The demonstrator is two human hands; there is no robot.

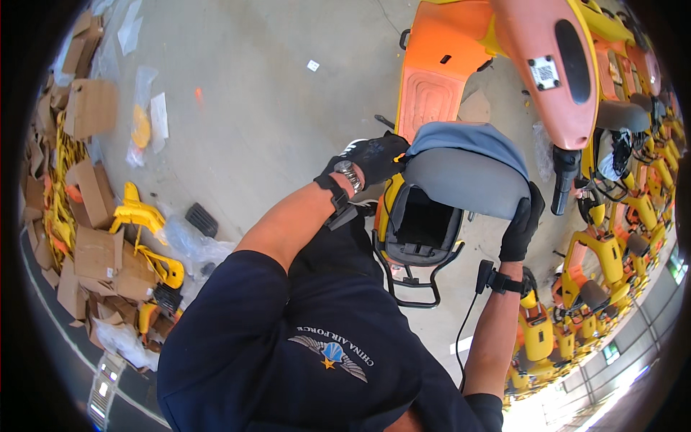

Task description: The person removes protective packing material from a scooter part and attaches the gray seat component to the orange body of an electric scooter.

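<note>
A grey scooter seat (468,180) is tilted up above a dark storage box (421,223) on the scooter's rear. Along the seat's far edge lies a blue-grey fabric cover (475,138). My left hand (371,158), in a black glove, is closed at the left corner of the cover, its fingertips partly hidden. Gripping the seat's right end is my right hand (523,223), also gloved, with the fingers partly behind the edge. The scooter's orange footboard (432,93) stretches away beyond the seat.
The scooter's pinkish front panel (547,72) and black handlebar grip (566,180) stand far right. Many yellow scooters (601,266) are parked along the right. Cardboard boxes (93,108), yellow plastic parts (137,212) and clear plastic wrap (194,245) litter the left floor. A black rear rack (414,304) juts toward me.
</note>
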